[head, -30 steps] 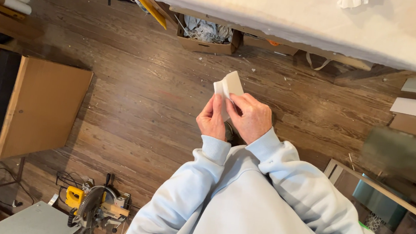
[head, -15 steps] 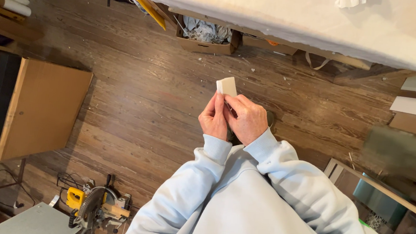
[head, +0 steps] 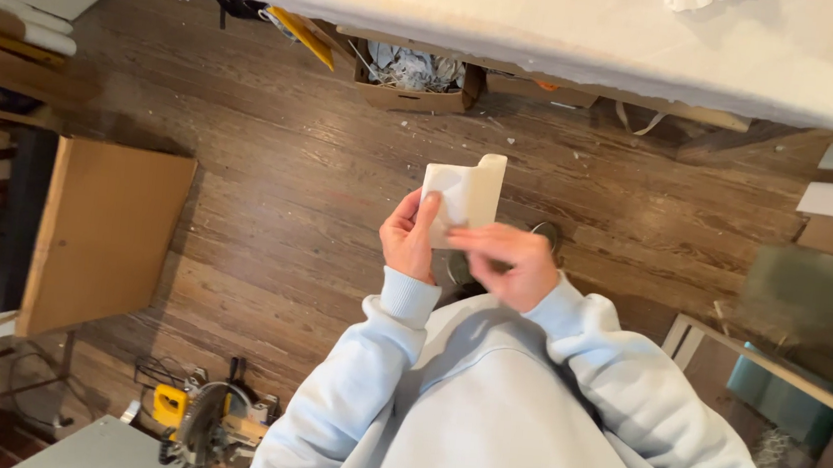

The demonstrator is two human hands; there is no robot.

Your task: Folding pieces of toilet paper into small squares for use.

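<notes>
A small white folded sheet (head: 465,192), its top edge curling, is held upright in front of my chest above the wood floor. My left hand (head: 408,235) grips its left side with thumb and fingers. My right hand (head: 501,262) lies across the lower front of the sheet, fingers pointing left and slightly blurred, touching the paper. Both arms wear light blue sleeves.
A white-covered table (head: 574,37) spans the top, with a cardboard box (head: 415,73) of crumpled stuff under it. A tan board (head: 100,236) leans at left. A yellow mitre saw (head: 205,416) sits at bottom left. Shelving and boards (head: 813,299) stand at right.
The sheet has opened out larger and its top now curls. My right hand has slid down and right across its front. The left hand keeps its hold.
</notes>
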